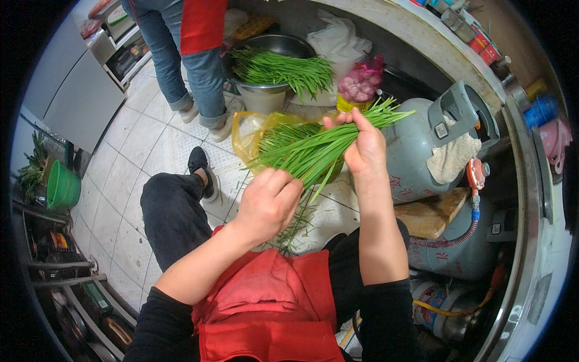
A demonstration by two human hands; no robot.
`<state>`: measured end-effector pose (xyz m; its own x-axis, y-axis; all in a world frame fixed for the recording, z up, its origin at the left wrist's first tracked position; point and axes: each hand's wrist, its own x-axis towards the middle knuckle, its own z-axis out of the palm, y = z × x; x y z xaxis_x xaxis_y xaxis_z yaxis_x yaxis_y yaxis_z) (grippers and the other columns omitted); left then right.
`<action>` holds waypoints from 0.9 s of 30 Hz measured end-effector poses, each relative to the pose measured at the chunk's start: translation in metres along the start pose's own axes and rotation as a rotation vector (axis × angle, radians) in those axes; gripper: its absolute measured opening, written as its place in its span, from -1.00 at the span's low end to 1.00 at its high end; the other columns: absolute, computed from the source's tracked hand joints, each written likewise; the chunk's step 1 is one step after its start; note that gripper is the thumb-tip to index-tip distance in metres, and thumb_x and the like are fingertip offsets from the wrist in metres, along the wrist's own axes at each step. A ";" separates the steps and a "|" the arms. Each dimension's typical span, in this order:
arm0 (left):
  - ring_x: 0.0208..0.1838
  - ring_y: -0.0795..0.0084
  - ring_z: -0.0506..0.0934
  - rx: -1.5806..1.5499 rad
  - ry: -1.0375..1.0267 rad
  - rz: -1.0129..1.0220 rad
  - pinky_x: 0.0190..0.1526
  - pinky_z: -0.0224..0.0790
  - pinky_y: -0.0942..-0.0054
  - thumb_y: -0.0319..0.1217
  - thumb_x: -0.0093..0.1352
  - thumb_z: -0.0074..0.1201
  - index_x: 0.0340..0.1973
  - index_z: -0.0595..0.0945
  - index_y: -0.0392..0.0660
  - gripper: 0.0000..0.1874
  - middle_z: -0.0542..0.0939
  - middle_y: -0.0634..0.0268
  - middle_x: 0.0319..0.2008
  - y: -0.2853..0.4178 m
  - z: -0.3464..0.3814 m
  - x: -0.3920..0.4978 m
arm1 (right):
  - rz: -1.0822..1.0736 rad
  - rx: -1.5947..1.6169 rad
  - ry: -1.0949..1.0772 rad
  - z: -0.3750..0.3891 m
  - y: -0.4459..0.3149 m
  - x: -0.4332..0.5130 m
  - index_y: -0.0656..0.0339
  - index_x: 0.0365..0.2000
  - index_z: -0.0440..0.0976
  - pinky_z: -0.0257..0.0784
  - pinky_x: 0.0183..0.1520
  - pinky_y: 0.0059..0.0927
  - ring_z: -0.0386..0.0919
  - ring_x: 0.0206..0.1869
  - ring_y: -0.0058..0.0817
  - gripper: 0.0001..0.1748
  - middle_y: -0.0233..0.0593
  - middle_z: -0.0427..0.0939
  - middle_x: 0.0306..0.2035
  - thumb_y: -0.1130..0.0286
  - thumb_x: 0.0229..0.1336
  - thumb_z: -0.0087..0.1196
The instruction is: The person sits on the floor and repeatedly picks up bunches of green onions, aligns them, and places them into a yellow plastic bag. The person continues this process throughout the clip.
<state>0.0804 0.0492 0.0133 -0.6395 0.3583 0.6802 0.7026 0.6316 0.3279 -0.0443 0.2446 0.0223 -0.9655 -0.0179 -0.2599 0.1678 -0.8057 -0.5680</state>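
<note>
A bunch of long green garlic chives lies across my right hand, whose fingers curl around it. At the other end of the bunch, my left hand has its fingers closed near the leaf tips; whether it pinches any leaves is hidden by the back of the hand. Just beyond, an open yellow plastic bag on the floor holds more chives. Loose green trimmings are scattered on the tiles between my legs. A red apron covers my lap.
A metal basin heaped with chives rests on a white bucket. Near it are a pink net bag of garlic and a standing person's legs. Gas cylinders and a wooden board crowd my right; a green basket is far left.
</note>
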 end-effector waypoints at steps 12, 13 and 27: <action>-0.52 0.13 0.42 -0.425 -0.075 -0.073 -0.51 0.26 0.20 -0.52 0.30 0.11 -0.52 0.44 -0.20 -0.83 0.36 0.16 -0.56 0.034 -0.026 -0.012 | 0.019 0.081 -0.076 -0.029 -0.017 0.019 0.27 -0.44 0.38 0.53 -0.08 -0.19 0.50 -0.34 -0.32 -0.76 -0.24 0.44 -0.46 0.37 0.36 -0.01; -0.52 0.14 0.42 -0.446 -0.135 -0.045 -0.51 0.27 0.20 -0.51 0.30 0.12 -0.51 0.44 -0.19 -0.82 0.36 0.17 -0.57 0.039 -0.025 -0.017 | 0.042 0.115 -0.080 -0.034 -0.021 0.024 0.28 -0.44 0.38 0.53 -0.07 -0.20 0.51 -0.33 -0.30 -0.75 -0.23 0.46 -0.45 0.35 0.37 -0.01; -0.52 0.24 0.48 -0.259 0.022 0.118 -0.51 0.32 0.39 -0.57 0.14 0.27 -0.26 0.62 -0.27 -0.75 0.55 0.19 -0.45 0.051 -0.037 -0.025 | 0.060 0.149 0.001 -0.030 -0.025 0.024 0.32 -0.49 0.39 0.51 -0.01 -0.19 0.55 -0.24 -0.26 -0.66 -0.12 0.51 -0.36 0.30 0.36 0.00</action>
<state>0.1435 0.0467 0.0374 -0.5438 0.4020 0.7367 0.8298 0.3887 0.4004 -0.0655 0.2820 0.0071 -0.9545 -0.0683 -0.2903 0.1936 -0.8823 -0.4290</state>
